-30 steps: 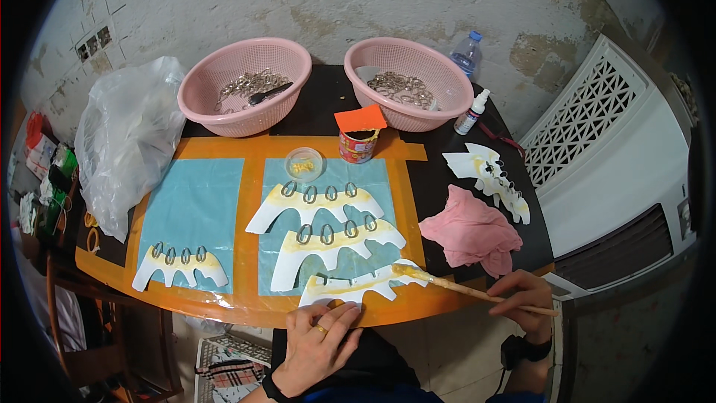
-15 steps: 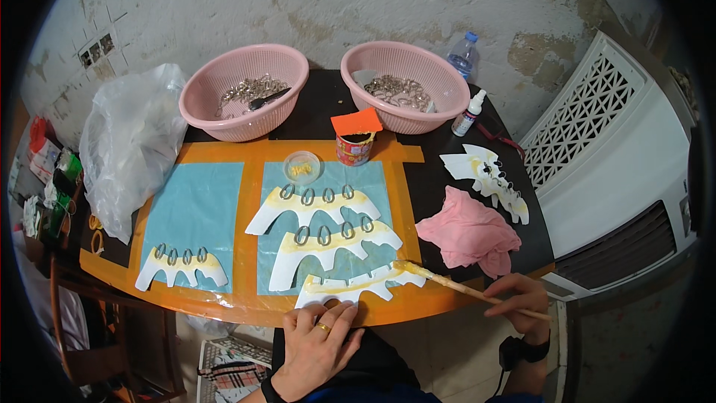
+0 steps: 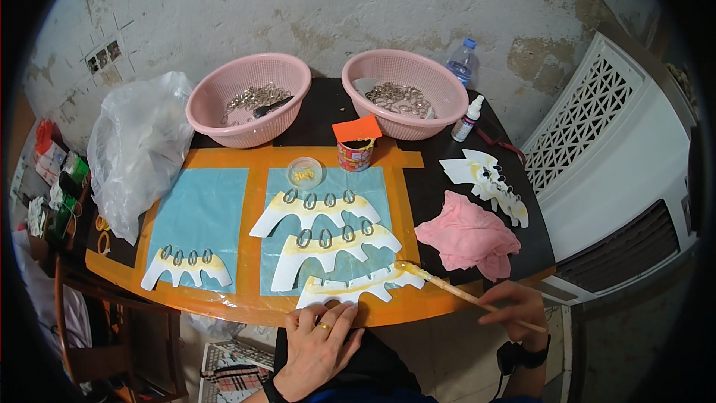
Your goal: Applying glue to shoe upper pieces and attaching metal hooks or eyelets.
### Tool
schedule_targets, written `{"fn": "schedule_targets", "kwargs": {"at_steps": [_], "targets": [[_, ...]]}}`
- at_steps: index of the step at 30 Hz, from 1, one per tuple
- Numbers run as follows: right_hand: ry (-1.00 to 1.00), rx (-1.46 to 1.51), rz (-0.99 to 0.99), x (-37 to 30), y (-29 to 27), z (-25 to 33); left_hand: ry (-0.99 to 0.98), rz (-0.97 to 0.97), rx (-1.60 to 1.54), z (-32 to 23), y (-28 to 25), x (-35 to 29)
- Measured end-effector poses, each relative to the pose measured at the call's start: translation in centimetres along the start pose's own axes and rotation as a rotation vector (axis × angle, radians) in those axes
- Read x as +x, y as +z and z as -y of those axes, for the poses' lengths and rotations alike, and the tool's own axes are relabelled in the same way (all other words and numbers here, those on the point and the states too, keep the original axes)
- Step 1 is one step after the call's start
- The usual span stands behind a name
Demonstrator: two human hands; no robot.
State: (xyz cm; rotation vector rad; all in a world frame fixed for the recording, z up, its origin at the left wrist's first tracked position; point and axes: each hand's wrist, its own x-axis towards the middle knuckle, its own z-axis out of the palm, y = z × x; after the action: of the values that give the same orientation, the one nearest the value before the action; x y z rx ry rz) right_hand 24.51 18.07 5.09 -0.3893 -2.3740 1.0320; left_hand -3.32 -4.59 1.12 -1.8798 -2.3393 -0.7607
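Observation:
At the table's front edge, my left hand (image 3: 319, 343) presses its fingertips on the lower edge of a white scalloped piece (image 3: 364, 287) with a yellow coated band and several slots. My right hand (image 3: 518, 312) grips a wooden-handled brush (image 3: 455, 291), whose yellow-smeared tip touches the piece's right end. Just behind lie two similar white pieces, one nearer (image 3: 335, 250) and one farther (image 3: 317, 213), each with several metal rings standing along its yellow band. A smaller such piece (image 3: 186, 269) lies on the left blue sheet (image 3: 198, 205).
Two pink baskets (image 3: 250, 134) (image 3: 406, 130) of metal rings stand at the back. Between them and the pieces are an open can (image 3: 355, 155) and a small clear tub (image 3: 304, 173). A pink cloth (image 3: 466, 235), ringed white pieces (image 3: 488, 183) and a dropper bottle (image 3: 468, 119) sit right.
The view has shifted slightly, so the table appears a little lower. Both hands keep their holds; the brush tip stays at the piece's right end.

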Motion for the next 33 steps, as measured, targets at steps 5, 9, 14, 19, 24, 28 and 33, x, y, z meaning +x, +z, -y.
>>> {"fn": "schedule_targets", "kwargs": {"at_steps": [5, 9, 14, 19, 24, 28, 33], "targets": [[-0.135, -0.124, 0.032, 0.3, 0.1, 1.4, 0.004, -0.009, 0.004, -0.1, 0.0, 0.0], [-0.175, -0.228, 0.023, 0.2, -0.2, 2.6, 0.019, -0.012, 0.027, -0.1, -0.1, 0.1], [-0.157, -0.299, -0.038, 0.0, -0.7, 3.4, 0.033, -0.027, 0.036, 0.1, 0.0, 0.0], [-0.132, -0.361, -0.217, -0.7, -0.8, 3.2, 0.028, -0.018, 0.017, 0.3, -0.2, 0.1], [-0.218, -0.378, -0.481, -0.9, -1.3, 2.4, 0.015, 0.005, -0.034, 0.2, -0.4, 0.4], [-0.085, -0.253, -0.536, -0.5, -1.1, 3.0, 0.011, 0.013, -0.062, 0.2, -0.6, 0.4], [-0.086, -0.193, -0.359, -0.6, -0.4, 0.8, 0.019, 0.011, -0.041, -0.7, -0.8, 0.9]]}}
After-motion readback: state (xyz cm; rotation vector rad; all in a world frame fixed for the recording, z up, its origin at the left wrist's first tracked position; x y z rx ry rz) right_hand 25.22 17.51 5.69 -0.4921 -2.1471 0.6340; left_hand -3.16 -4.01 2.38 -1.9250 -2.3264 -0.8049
